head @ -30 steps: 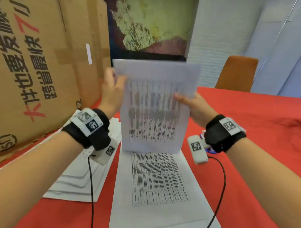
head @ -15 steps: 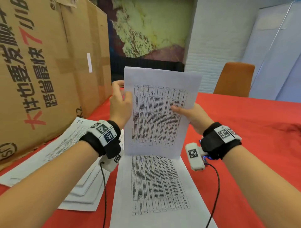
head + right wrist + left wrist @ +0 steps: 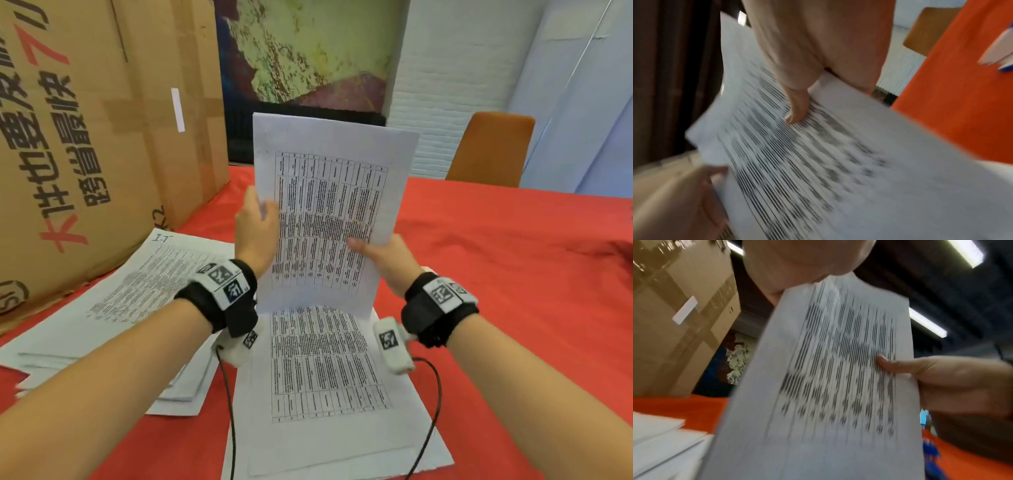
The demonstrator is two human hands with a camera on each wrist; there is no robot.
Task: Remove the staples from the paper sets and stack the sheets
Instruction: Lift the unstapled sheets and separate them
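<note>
– Where is the white printed sheet with the black table point(image 3: 329, 219)?

– Up in the air, over the near white sheet lying flat on the red cloth point(image 3: 329, 377). The left hand point(image 3: 255, 229) pinches its left edge and the right hand point(image 3: 383, 260) pinches its right side.

– What could go wrong?

– It is thin and floppy – a hard tug could tear it. If one hand slips, it may land crooked, off the messy paper pile on the left point(image 3: 113, 308).
</note>
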